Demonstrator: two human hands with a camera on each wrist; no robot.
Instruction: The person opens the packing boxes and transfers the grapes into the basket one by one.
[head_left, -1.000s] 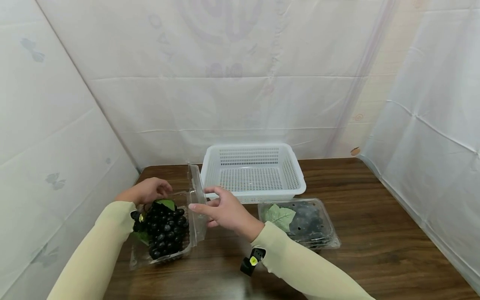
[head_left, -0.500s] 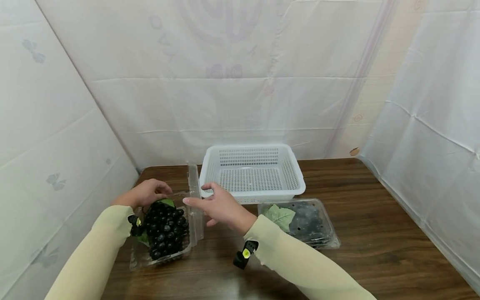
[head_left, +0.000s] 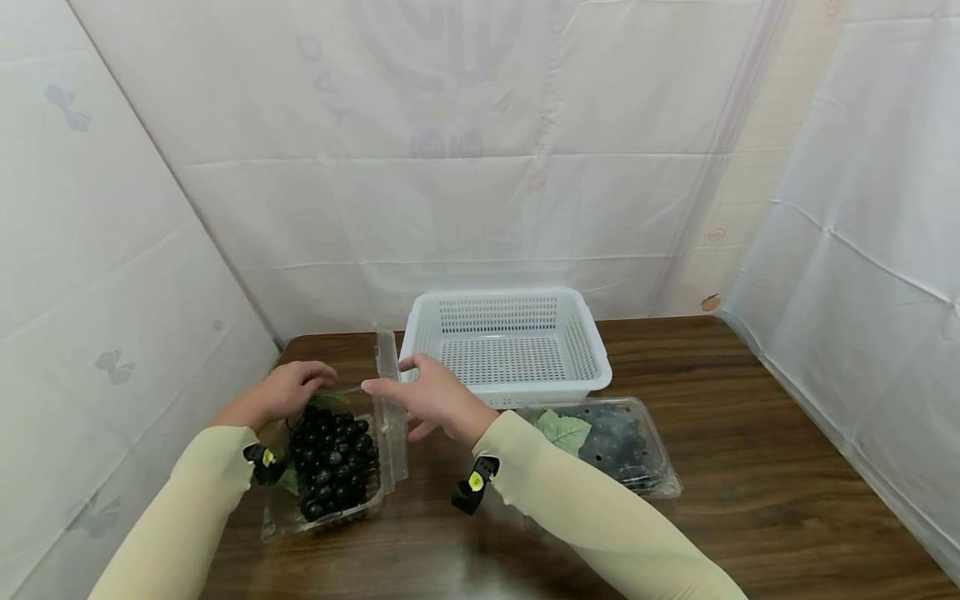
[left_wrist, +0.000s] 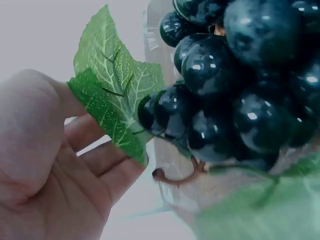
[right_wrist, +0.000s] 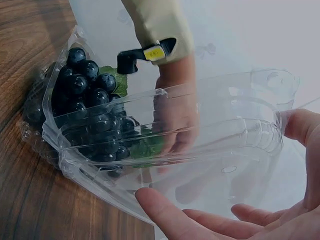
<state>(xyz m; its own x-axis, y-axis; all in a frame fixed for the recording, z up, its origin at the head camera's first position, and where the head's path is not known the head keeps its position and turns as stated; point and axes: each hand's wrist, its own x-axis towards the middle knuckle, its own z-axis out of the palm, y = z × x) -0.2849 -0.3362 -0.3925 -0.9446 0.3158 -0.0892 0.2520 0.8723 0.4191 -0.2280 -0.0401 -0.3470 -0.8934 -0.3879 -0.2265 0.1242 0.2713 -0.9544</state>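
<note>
Black grapes (head_left: 333,462), a bunch with green leaves, lie in a clear plastic box (head_left: 341,518) at the left of the table. My left hand (head_left: 288,387) is over the box's far left side with relaxed fingers. In the left wrist view its fingers reach behind a grape leaf (left_wrist: 112,90) at the stem. My right hand (head_left: 438,396) is at the box's raised clear lid (head_left: 392,442), fingers spread and fairly straight. In the right wrist view the thumb lies at one edge of the lid and the fingers lie along its outer side.
Behind the boxes stands a white slotted basket (head_left: 502,396) near the back edge. A second clear box (head_left: 637,417), closed over grapes and a leaf, sits right of my right hand, partly behind the sleeve. White sheeting (head_left: 480,208) walls the wooden table (head_left: 750,467).
My right hand has shifted left and away from me along the lid, which stands slightly more upright. My left hand has moved a little left, its fingers over the leaf.
</note>
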